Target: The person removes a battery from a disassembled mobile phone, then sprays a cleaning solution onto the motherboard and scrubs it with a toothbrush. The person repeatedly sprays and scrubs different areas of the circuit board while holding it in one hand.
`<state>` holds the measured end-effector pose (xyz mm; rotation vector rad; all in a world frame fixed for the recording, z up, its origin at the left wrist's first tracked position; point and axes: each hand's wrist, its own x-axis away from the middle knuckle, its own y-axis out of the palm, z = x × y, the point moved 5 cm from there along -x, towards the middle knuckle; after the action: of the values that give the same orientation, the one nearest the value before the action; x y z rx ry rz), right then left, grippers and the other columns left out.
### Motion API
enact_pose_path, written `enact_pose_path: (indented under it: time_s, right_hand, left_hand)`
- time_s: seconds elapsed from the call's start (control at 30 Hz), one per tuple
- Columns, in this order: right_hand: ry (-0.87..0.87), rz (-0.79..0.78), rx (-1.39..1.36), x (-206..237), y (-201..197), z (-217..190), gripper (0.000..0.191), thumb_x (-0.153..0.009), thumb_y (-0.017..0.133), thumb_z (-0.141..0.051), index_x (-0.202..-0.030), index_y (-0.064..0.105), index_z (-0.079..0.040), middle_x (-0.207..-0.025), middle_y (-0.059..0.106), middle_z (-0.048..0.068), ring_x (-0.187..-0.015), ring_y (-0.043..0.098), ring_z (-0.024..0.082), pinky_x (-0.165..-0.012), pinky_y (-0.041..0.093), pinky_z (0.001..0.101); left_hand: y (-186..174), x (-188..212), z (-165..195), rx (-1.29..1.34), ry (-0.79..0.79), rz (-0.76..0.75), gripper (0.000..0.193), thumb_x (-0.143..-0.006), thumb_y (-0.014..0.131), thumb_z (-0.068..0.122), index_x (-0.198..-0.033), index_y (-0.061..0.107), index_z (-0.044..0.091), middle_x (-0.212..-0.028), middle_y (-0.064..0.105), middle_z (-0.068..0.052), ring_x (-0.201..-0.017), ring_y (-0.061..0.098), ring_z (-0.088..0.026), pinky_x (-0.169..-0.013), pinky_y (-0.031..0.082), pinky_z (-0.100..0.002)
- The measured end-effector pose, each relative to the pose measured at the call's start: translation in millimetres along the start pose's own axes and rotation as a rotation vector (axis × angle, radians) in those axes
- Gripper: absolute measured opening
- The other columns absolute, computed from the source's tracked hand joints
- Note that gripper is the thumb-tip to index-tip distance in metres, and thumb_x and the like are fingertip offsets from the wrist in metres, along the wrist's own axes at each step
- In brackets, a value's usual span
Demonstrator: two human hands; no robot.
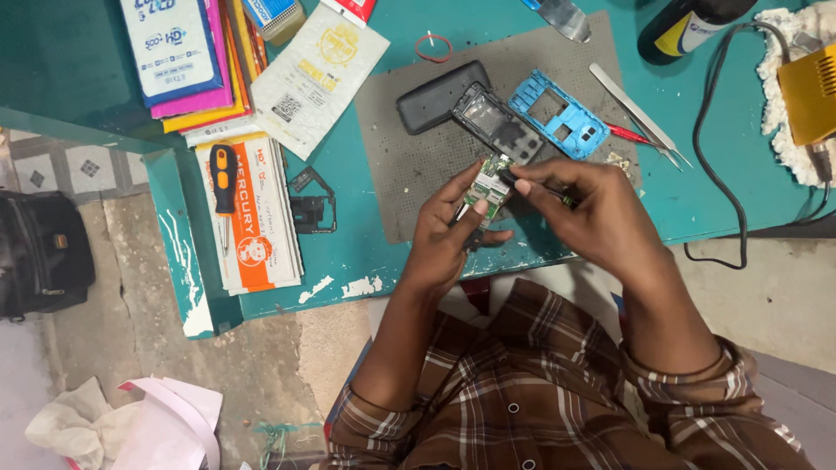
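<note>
Two hands work on a small green circuit board above the desk edge.

The left hand (pixel 453 228) is closed around the circuit board (pixel 488 184), gripping it over the grey mat (pixel 409 157). The right hand (pixel 583 209) pinches a thin tool (pixel 544 190) whose tip touches the board. A black phone frame (pixel 498 122), blue frame (pixel 557 113) and tweezers (pixel 640 113) lie on the teal desk (pixel 731 187) beyond.

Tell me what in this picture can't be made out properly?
All in the head view:
- Green circuit board: its lower part is covered by the left hand.
- Thin tool at the right hand: fingers hide most of it, so its kind is unclear.
- Yellow device: cut off by the right edge.
- Dark bottle: cut off by the top edge.
</note>
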<state>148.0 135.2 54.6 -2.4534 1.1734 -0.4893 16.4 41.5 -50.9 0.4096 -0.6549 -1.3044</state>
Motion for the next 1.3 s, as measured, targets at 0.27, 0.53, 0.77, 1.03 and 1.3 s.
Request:
enact_pose_path:
  time_s: [0.27,0.53,0.77,1.03,1.3]
  right_hand:
    - [-0.288,0.083,0.341,16,14,-24,0.025,-0.095,0.074,-0.011,-0.119,0.077,-0.007,-0.094,0.077,0.014,-0.075,0.073,0.026,-0.067,0.055,0.0373]
    - [-0.325,0.037,0.209,13,15,-19,0.024,-0.094,0.073,-0.014,-0.116,0.077,-0.008,-0.092,0.074,0.013,-0.076,0.072,0.028,-0.067,0.056,0.0384]
    - [-0.322,0.036,0.317,19,11,-5,0.024,-0.094,0.071,-0.014,-0.117,0.077,-0.008,-0.098,0.076,0.012,-0.078,0.072,0.028,-0.068,0.056,0.0393]
    - [-0.299,0.027,0.244,15,13,-14,0.022,-0.095,0.071,-0.016,-0.115,0.077,-0.009,-0.104,0.077,0.011,-0.081,0.077,0.026,-0.07,0.059,0.0372]
    - [-0.275,-0.003,0.29,15,8,-10,0.021,-0.094,0.072,-0.016,-0.113,0.078,-0.008,-0.103,0.078,0.011,-0.084,0.076,0.028,-0.07,0.059,0.0365]
  left_hand:
    - [0,-1,0,-0.008,0.004,0.018,0.056,-0.105,0.056,0.008,-0.158,0.038,0.001,-0.145,0.057,-0.015,-0.117,0.066,-0.022,-0.084,0.066,-0.036]
    - [1,-1,-3,-0.067,-0.002,0.004,0.056,-0.106,0.056,0.006,-0.159,0.038,0.003,-0.137,0.061,-0.013,-0.114,0.067,-0.021,-0.084,0.066,-0.034]
    - [4,1,0,-0.064,0.002,0.012,0.057,-0.105,0.056,0.009,-0.159,0.038,0.002,-0.143,0.058,-0.014,-0.116,0.067,-0.022,-0.085,0.067,-0.035]
    - [1,-4,2,-0.043,0.002,0.033,0.062,-0.102,0.058,0.002,-0.159,0.035,0.0,-0.147,0.053,-0.015,-0.119,0.064,-0.024,-0.09,0.064,-0.038]
    - [-1,0,0,0.0,-0.005,-0.034,0.073,-0.088,0.054,-0.02,-0.157,0.034,-0.004,-0.151,0.051,-0.014,-0.132,0.058,-0.02,-0.115,0.053,-0.034]
